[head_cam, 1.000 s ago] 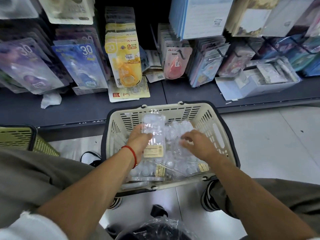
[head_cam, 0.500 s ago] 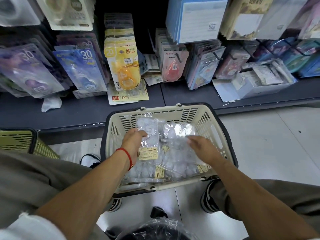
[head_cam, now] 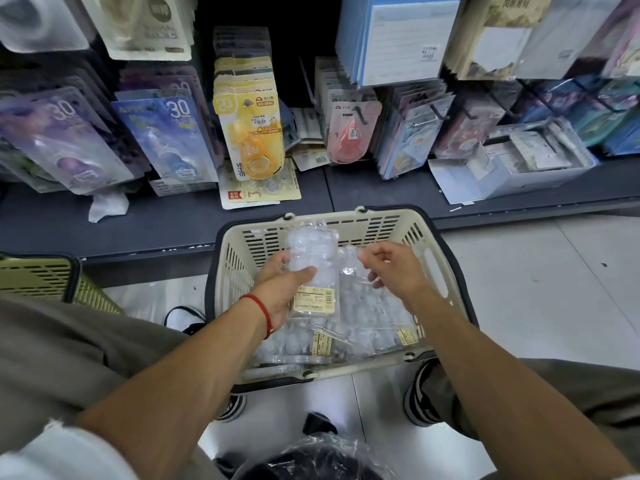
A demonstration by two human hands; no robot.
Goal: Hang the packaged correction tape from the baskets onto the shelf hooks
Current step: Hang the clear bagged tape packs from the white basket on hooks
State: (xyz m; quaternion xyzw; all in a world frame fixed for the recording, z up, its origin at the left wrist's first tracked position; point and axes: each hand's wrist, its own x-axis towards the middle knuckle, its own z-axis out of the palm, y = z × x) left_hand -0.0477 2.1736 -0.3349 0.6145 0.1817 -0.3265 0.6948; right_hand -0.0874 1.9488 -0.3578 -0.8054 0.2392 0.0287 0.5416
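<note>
A cream basket (head_cam: 429,237) on the floor holds several clear packs of white correction tape (head_cam: 374,317). My left hand (head_cam: 280,289) grips one clear pack (head_cam: 311,268) with a tan label, lifted upright over the basket. My right hand (head_cam: 398,271) hovers just right of it with fingers curled; whether it pinches the clear wrapping of another pack below it I cannot tell. Above, the dark shelf carries hooks (head_cam: 436,110) hung with packaged correction tape, including a yellow pack (head_cam: 251,133) and a pink one (head_cam: 349,133).
A green basket (head_cam: 38,275) stands at the left edge. Blue and purple packs (head_cam: 166,136) hang on the left. A white open box (head_cam: 519,161) sits on the shelf base at right. My shoes (head_cam: 420,393) and a black plastic-wrapped bundle (head_cam: 311,459) lie near the basket's front.
My left hand has lifted the labelled pack higher and more upright. My right hand has risen off the pile, its fingers curling.
</note>
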